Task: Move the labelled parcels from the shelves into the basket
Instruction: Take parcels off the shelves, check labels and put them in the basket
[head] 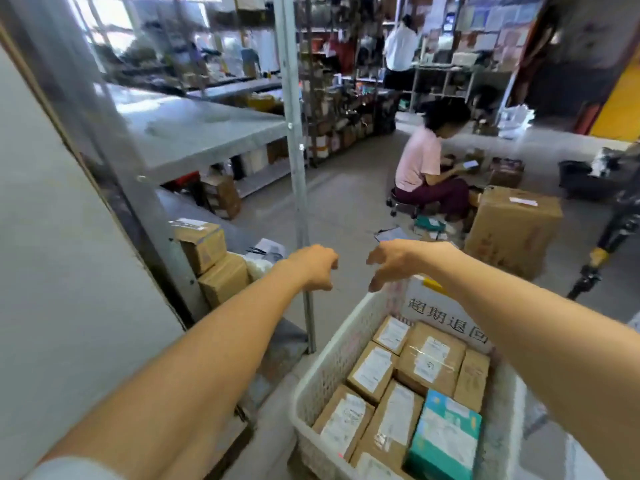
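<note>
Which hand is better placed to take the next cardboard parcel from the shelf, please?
Left. The left hand is nearer the stacked cardboard parcels on the shelf at that side, while the right hand hovers by the far rim of the white basket. Both look empty.

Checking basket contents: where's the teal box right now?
Head view, lower right: the teal box lies in the white basket at its near right side, directly right of the brown labelled parcels.
</note>
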